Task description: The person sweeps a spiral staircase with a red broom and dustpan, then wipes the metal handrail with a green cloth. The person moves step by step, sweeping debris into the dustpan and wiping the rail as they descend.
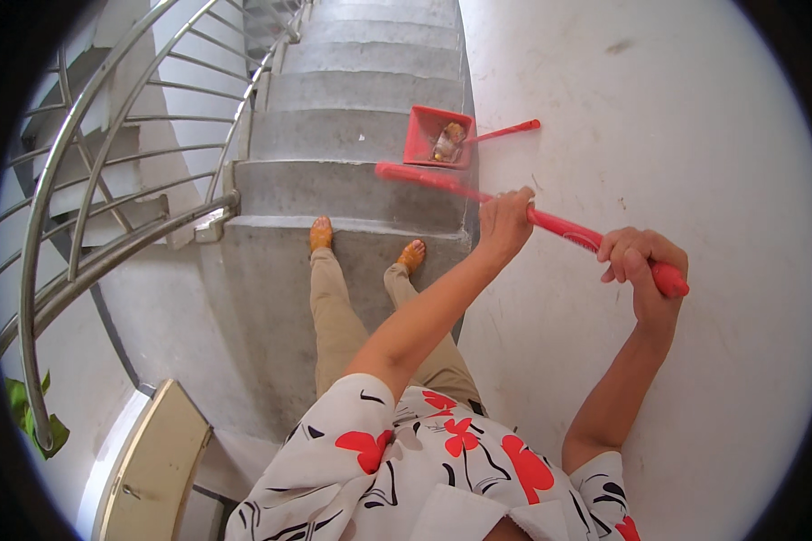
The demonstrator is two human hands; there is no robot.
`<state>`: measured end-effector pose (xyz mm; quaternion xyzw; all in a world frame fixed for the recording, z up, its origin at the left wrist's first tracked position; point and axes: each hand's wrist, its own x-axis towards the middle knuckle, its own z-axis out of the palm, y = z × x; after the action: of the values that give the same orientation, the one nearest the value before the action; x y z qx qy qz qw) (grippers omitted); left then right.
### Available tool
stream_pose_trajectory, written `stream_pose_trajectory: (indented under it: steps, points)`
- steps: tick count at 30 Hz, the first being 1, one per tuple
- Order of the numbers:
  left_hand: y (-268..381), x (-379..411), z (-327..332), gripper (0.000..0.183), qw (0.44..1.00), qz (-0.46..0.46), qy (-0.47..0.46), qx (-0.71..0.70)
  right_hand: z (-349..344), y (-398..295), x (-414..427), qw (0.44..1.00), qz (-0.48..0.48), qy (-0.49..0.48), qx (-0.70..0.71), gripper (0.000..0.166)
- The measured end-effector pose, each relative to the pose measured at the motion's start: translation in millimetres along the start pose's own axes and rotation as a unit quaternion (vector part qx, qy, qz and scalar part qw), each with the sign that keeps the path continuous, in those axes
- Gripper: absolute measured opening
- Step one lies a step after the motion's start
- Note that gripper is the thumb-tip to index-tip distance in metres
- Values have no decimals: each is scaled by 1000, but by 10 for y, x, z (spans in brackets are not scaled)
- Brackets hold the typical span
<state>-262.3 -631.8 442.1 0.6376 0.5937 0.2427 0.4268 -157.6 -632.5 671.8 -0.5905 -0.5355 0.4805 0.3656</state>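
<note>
Both hands grip a red long-handled broom [565, 230] that slants across the stairs. My left hand [506, 220] closes around the handle partway down. Near the handle's rounded end is my right hand [646, 264], fingers wrapped around it. The red broom head [416, 177] is blurred and lies low over a step, just in front of a red dustpan [416, 138]. Crumpled litter [449, 142], brownish and whitish, sits inside the dustpan. Its thin red handle [507, 130] leans toward the wall. Whether the bristles touch the concrete cannot be made out.
Grey concrete stairs [352, 88] rise ahead, with a small white scrap [361, 137] on one. A white wall [649, 135] borders the right side. Curved metal railings [68, 145] line the left. Below stand a cream door [152, 466] and a green plant [54, 433].
</note>
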Motion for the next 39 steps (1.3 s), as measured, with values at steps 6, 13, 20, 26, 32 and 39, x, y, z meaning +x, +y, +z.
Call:
stream_pose_trajectory:
  steps: [6, 13, 20, 26, 32, 39]
  points:
    - [-261, -356, 127, 15, 996, -45, -69, 36, 12, 210, 17, 994, 97, -8, 55, 19]
    - [-455, 57, 324, 19, 1000, -9, -9, -12, 362, 251, 166, 998, 64, 18, -20, 19]
    - [-212, 322, 53, 26, 999, 32, -8, -18, 435, 122, 18, 993, -8, 113, -23, 17]
    - [-235, 386, -588, 27, 992, 91, 76, -39, 673, -68, -83, 970, -14, 199, 138, 13]
    - [-834, 498, -1469, 24, 986, 137, 74, 53, 1124, 208, 23, 961, 3, 86, 262, 13]
    - [-2544, 871, -1997, 15, 972, 121, -23, 199, 2285, 967, 552, 942, 107, 65, 310, 15]
